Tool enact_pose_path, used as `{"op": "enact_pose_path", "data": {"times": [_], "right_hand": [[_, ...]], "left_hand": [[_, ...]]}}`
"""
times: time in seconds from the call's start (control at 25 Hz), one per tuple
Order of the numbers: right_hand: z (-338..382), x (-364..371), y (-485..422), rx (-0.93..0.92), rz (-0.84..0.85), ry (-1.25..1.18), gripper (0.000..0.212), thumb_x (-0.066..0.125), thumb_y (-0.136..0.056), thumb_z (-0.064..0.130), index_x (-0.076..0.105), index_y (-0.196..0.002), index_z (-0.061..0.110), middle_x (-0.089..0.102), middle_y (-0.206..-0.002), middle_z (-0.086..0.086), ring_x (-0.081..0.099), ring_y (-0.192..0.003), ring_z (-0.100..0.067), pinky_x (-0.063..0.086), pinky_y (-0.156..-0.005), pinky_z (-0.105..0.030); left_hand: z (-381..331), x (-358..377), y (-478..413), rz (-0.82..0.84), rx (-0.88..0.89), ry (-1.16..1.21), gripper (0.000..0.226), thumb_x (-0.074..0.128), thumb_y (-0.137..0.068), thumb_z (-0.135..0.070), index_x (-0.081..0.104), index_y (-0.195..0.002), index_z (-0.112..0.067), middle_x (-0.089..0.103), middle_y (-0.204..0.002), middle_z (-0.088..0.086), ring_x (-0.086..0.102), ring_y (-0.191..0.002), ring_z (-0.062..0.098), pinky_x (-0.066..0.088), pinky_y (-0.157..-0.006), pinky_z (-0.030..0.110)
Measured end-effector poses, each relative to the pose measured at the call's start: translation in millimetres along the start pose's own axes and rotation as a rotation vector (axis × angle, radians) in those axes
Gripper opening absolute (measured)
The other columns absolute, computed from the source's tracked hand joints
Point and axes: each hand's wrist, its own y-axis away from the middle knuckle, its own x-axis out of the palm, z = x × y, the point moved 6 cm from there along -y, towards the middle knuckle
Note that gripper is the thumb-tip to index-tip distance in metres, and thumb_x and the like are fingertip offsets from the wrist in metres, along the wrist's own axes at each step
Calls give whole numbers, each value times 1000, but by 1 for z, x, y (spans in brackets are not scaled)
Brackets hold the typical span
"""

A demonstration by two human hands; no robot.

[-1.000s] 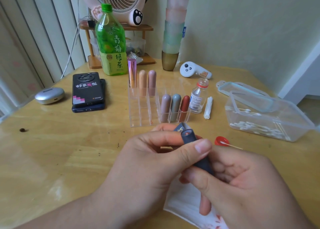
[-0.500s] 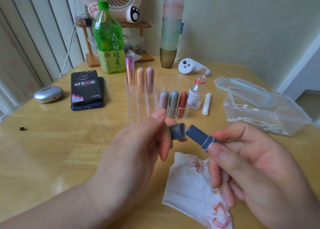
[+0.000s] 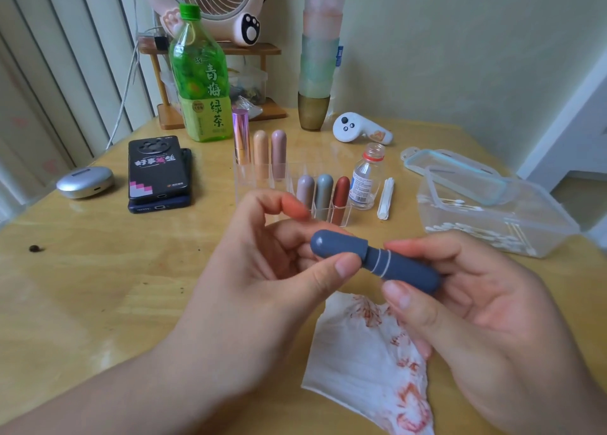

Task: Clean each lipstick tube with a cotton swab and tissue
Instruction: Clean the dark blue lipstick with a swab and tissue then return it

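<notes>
A home room: wooden table (image 3: 82, 286) with green tea bottle (image 3: 200, 83), stacked phones (image 3: 157, 168), paw-print desk fan (image 3: 213, 4), vertical blinds (image 3: 49, 73) behind.

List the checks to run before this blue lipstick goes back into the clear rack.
1. Cap on the blue lipstick: ok, it sits on the body; fully clicked, cannot tell.
2. Grip: ok, left hand pinches the cap, right hand holds the body.
3. Free slot in the clear rack: ok, empty compartments show.
4. Lipstick's outside clean: cannot tell, only one side shows.
5. Tissue unstained: not ok, red smears across it.
</notes>
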Motion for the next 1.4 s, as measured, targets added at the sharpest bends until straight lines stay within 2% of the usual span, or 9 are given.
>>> {"op": "enact_pose_path", "data": {"times": [0.2,0.48,0.64,0.84,0.96,1.08,1.16,1.28,1.4], "right_hand": [[-11,4,-3,145,48,-113,37,83,-71,40,65,-96,19,70,-77,-21,63,-56,-29,43,-40,-27],[-21,17,2,294,103,-200,24,66,-81,46,56,-77,25,68,-74,-27,63,-49,-37,36,-34,-24],[-21,22,2,366,111,-253,28,60,-80,47,55,-73,20,65,-68,-29,58,-44,-34,32,-33,-21],[-22,22,1,354,122,-206,30,61,-80,47,60,-78,18,66,-71,-27,58,-49,-34,33,-35,-23],[-18,17,-5,334,105,4,31,66,-80,46,63,-76,15,67,-70,-18,56,-51,-26,36,-39,-27],[-4,4,-17,238,30,328,26,76,-69,43,67,-85,25,63,-72,-13,54,-57,-30,47,-50,-37],[6,6,-28,175,33,403,31,80,-69,37,65,-96,33,66,-85,-2,59,-70,-32,55,-65,-40],[1,19,-44,159,99,379,39,79,-73,28,62,-107,34,68,-100,12,64,-78,-19,57,-75,-35],[1,34,-61,124,117,323,39,77,-74,21,62,-109,30,72,-92,4,66,-79,-23,57,-76,-33]], "left_hand": [[9,1,0,-6,-77,102,33,82,-69,-11,73,-101,-14,73,-87,12,63,-70,13,51,-71,18],[15,-3,1,-72,-132,24,35,82,-65,-30,80,-98,-19,75,-76,6,66,-68,13,53,-73,23],[17,-3,0,-49,-137,48,35,72,-76,-37,78,-105,-18,74,-83,11,65,-75,19,52,-73,28],[12,13,4,77,-112,68,52,77,-75,-4,68,-123,-23,70,-93,25,65,-76,31,58,-76,32],[6,7,3,26,-89,15,54,75,-74,-4,68,-121,-29,68,-92,21,68,-78,29,58,-81,32],[5,-1,2,23,-82,-185,56,70,-80,-13,62,-121,-51,66,-94,4,69,-84,37,56,-89,49],[7,-1,2,61,-70,-317,58,66,-85,-16,54,-124,-58,62,-93,-8,69,-82,35,56,-84,55],[8,1,2,69,-35,-385,60,62,-85,-26,41,-134,-52,61,-95,-12,69,-81,21,59,-77,48],[7,-7,-3,-34,-8,-351,57,63,-82,-26,40,-133,-40,62,-95,-4,69,-84,23,58,-79,49]]}}
